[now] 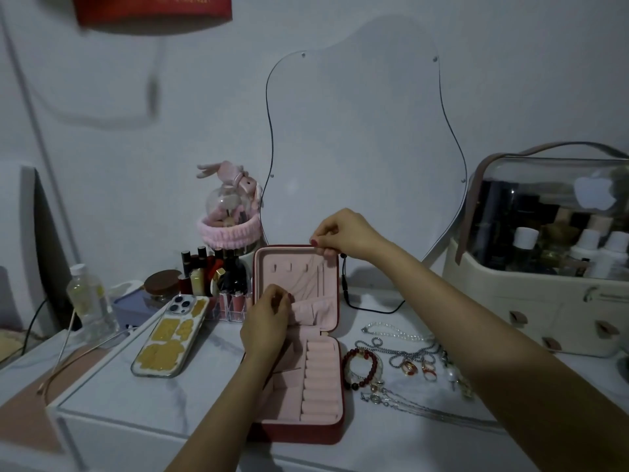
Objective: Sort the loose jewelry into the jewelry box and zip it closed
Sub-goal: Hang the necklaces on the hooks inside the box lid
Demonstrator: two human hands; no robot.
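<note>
we have the jewelry box open on the white tabletop, lid upright. our right hand pinches the lid's top edge, apparently holding a thin chain at its hooks, while our left hand has fingers curled at the lid's gathered pocket. we judge the sorting barely begun: the red bead bracelet, pearl strand, rings and other chains lie loose just beside the box, and zipping remains.

Open jewelry box; loose jewelry beside
</note>
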